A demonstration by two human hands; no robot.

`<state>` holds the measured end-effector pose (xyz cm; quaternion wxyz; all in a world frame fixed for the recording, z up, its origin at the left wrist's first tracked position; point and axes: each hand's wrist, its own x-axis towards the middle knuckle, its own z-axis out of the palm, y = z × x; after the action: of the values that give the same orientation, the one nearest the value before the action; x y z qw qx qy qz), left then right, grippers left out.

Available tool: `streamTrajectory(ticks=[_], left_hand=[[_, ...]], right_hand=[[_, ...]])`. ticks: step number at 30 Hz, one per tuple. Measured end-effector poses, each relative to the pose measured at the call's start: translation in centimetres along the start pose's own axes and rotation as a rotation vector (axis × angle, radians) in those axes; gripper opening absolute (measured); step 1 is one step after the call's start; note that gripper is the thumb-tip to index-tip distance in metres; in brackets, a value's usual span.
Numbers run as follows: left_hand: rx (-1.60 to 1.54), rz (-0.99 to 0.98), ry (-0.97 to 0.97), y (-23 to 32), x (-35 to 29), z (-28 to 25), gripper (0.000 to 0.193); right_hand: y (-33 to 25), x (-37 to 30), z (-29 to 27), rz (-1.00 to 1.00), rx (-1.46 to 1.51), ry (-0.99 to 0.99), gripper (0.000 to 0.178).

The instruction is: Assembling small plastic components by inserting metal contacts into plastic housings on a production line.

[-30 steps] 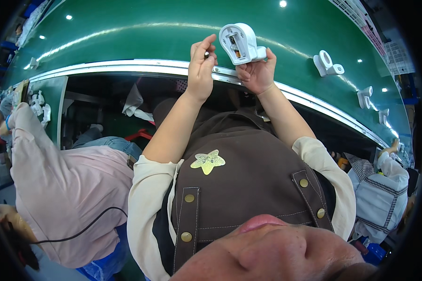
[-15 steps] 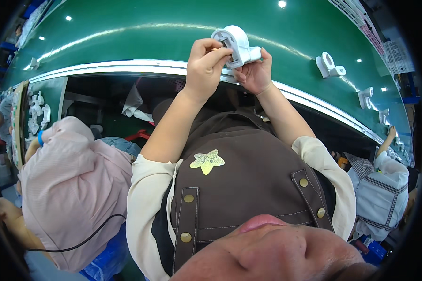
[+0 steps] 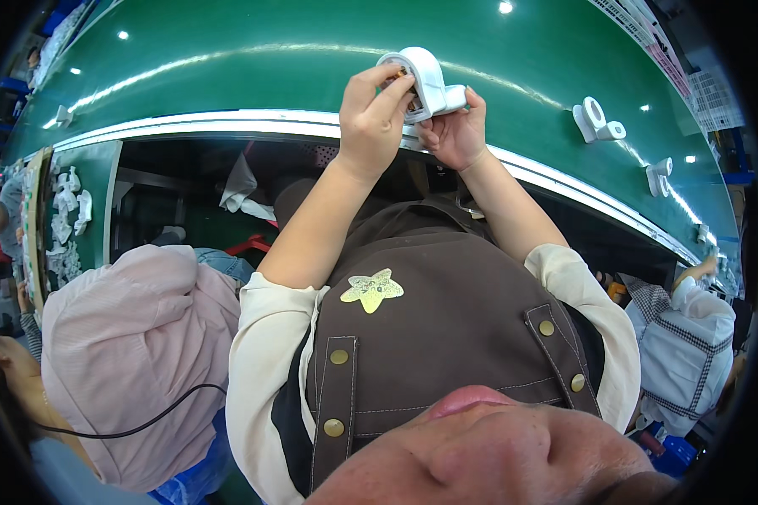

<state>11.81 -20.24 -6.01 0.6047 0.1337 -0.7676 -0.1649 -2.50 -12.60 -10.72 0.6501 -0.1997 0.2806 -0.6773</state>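
A white plastic housing (image 3: pixel 429 77) with a rounded body and a short side stub is held just above the green table's near edge. Its open side faces left and shows small copper-coloured and dark parts inside. My right hand (image 3: pixel 461 137) grips the housing by its stub from the right and below. The thumb and fingers of my left hand (image 3: pixel 370 122) are pinched together at the open side; my fingers hide whatever they hold there.
On the green table (image 3: pixel 253 76), similar white pieces (image 3: pixel 596 119) stand in a row to the right. A co-worker in pink (image 3: pixel 135 353) sits at left beside a board with white parts (image 3: pixel 67 202); another co-worker (image 3: pixel 686 353) sits at right. A metal strip (image 3: pixel 227 123) edges the table.
My left fingers have shifted slightly up and over the housing's open side. At the far right, a white piece has moved farther along the table near a co-worker's hand. The left co-worker has leaned.
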Motion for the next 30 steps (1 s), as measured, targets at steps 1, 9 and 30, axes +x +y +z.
streamTrajectory(ticks=[1, 9, 30], left_hand=[[-0.001, 0.001, 0.000, -0.2, -0.2, 0.0, 0.032], [0.289, 0.100, -0.191, 0.0, -1.9, -0.5, 0.043], [0.464, -0.108, -0.367, -8.1, -4.9, -0.1, 0.026]], right_hand=[[0.0, 0.1, 0.0, -0.002, 0.000, 0.000, 0.070], [0.3, 0.6, 1.3, -0.033, 0.133, 0.118, 0.059], [-13.7, -7.0, 7.0, -0.416, -0.041, -0.612, 0.013]])
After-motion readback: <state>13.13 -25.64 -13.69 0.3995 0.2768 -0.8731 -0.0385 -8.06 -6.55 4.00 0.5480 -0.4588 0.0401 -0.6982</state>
